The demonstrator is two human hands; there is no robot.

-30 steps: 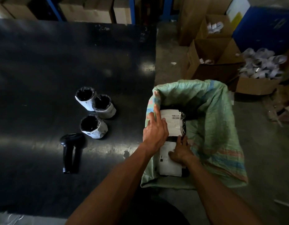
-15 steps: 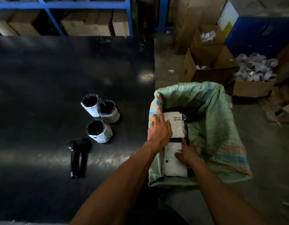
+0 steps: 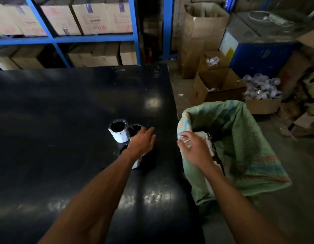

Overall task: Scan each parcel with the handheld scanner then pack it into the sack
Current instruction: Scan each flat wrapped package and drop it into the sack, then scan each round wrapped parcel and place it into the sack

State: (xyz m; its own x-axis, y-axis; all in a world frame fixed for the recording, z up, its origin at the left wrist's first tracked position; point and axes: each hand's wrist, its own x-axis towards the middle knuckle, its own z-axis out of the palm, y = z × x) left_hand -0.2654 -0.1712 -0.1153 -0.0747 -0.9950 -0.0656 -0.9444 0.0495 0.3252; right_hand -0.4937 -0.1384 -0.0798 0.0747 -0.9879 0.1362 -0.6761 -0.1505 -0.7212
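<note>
Three cylindrical parcels wrapped in white with black tops stand on the black table (image 3: 64,120). One parcel (image 3: 118,131) is fully visible; a second parcel (image 3: 134,129) and a third parcel (image 3: 137,163) are partly hidden under my left hand (image 3: 141,142), which hovers over them, fingers apart and empty. My right hand (image 3: 194,149) is open at the near left rim of the green woven sack (image 3: 240,138), over a white packed parcel (image 3: 210,147) inside it. The scanner is hidden from view.
Open cardboard boxes (image 3: 217,87) stand on the floor beyond the sack, one box (image 3: 262,88) filled with small wrapped items. A blue drum (image 3: 258,55) is at the back right. Blue shelving (image 3: 64,39) with cartons runs behind the table.
Both hands have left the white parcel in the sack. My left hand has moved left over the table to the cylindrical parcels; my right hand rose to the sack's rim. The camera tilted up.
</note>
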